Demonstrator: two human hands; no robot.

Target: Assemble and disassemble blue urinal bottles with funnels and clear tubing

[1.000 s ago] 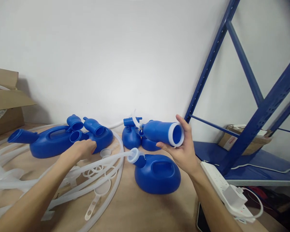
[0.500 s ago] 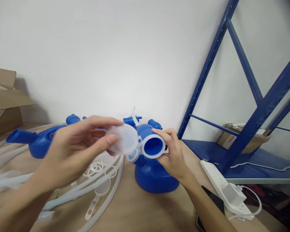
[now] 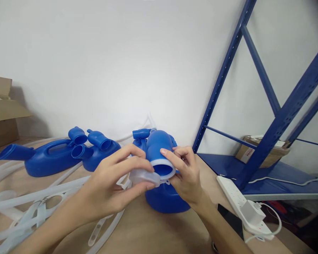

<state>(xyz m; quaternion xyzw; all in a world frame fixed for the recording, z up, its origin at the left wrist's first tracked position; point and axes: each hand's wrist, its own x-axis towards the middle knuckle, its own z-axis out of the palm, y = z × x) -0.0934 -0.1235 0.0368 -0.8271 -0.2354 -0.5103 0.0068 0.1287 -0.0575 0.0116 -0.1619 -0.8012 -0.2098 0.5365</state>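
Observation:
A blue spout piece (image 3: pixel 160 146) with a white ring round its open mouth faces me, above a blue bottle (image 3: pixel 166 200) on the wooden table. My right hand (image 3: pixel 185 173) grips the spout piece from the right, thumb side near the ring. Between the fingers and thumb of my left hand (image 3: pixel 122 176) is a translucent white cap (image 3: pixel 144 177), tilted nearly flat just left of the mouth. A small tab joins cap and ring under the rim. The mouth is uncovered.
More blue bottles (image 3: pixel 53 158) lie at the left, among translucent tubes (image 3: pixel 16 201). A cardboard box (image 3: pixel 5 120) is at far left. On the right are a white power strip (image 3: pixel 241 204), a dark phone (image 3: pixel 230 220) and a blue metal shelf (image 3: pixel 286 176).
My left hand has moved right and down with the cap, which has tipped from facing me to nearly flat beside the mouth. The spout piece now tilts downward more. The view has shifted slightly.

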